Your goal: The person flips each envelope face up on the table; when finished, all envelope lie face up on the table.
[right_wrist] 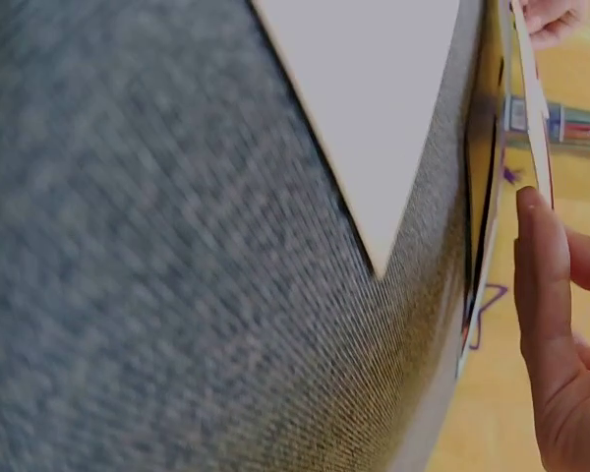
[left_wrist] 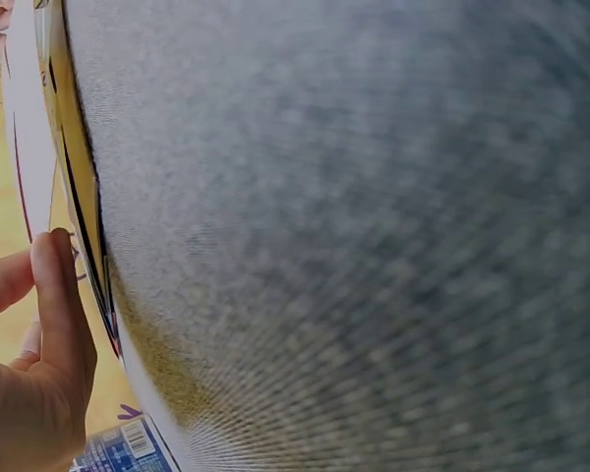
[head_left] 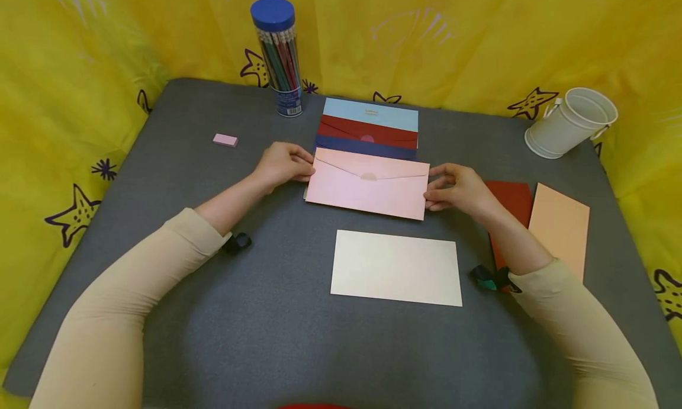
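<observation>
A pink envelope (head_left: 367, 196), flap side up, lies between my two hands in the head view. My left hand (head_left: 282, 165) pinches its left end, and my right hand (head_left: 459, 188) pinches its right end. In both wrist views the envelope (left_wrist: 31, 128) shows as a thin sheet raised over a stack on the table. Fanned behind it are a light blue envelope (head_left: 367, 110), a red envelope (head_left: 341, 128) and a dark blue envelope (head_left: 362, 147). Just in front lies a plain white rectangle (head_left: 396, 268) of paper, its corner visible in the right wrist view.
Under my right forearm are a dark red envelope (head_left: 510, 196) and a peach one (head_left: 559, 225). A white metal bucket (head_left: 554, 131) stands back right. Back left is a clear tube of pencils (head_left: 279, 60) with a blue lid, near a pink eraser (head_left: 225, 139). Yellow cloth surrounds the grey table.
</observation>
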`<action>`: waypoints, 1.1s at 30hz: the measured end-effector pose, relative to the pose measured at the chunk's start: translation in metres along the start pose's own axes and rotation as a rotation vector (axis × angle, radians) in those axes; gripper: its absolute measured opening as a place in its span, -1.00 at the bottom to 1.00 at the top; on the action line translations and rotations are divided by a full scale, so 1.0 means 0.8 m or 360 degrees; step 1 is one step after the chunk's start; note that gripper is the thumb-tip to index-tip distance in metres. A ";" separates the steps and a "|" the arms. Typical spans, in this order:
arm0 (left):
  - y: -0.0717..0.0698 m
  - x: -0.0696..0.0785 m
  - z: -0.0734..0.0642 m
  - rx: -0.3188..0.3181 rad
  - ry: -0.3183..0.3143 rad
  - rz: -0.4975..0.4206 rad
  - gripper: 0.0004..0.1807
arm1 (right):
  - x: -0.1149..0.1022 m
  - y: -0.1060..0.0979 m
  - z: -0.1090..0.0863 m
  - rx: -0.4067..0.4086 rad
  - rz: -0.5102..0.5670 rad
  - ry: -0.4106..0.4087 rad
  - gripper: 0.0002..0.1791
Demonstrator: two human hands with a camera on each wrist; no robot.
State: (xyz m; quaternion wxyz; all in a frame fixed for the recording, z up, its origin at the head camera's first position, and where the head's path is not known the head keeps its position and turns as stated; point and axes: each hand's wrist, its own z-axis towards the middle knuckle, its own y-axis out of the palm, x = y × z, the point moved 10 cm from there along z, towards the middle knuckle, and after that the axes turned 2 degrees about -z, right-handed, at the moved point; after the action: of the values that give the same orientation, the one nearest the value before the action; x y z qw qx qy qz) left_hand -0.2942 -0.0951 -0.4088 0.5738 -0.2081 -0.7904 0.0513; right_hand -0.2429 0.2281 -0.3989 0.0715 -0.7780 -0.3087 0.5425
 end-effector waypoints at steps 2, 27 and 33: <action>0.000 -0.003 -0.001 0.0001 -0.0008 0.0042 -0.71 | 0.000 0.006 0.000 -0.0021 -0.0017 0.0011 -0.38; -0.002 -0.007 -0.006 0.0000 -0.0021 0.0518 -0.77 | 0.006 0.034 0.007 -0.0073 -0.0268 0.0085 -0.38; -0.002 -0.007 -0.009 -0.0010 -0.0054 0.0550 -0.77 | 0.005 0.036 0.008 -0.0076 -0.0379 0.0069 -0.47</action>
State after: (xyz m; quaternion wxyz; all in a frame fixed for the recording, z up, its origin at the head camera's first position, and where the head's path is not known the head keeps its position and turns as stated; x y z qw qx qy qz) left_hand -0.2868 -0.1001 -0.4107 0.5423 -0.3417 -0.7527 0.1503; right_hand -0.2363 0.2063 -0.4178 0.1236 -0.7490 -0.4100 0.5056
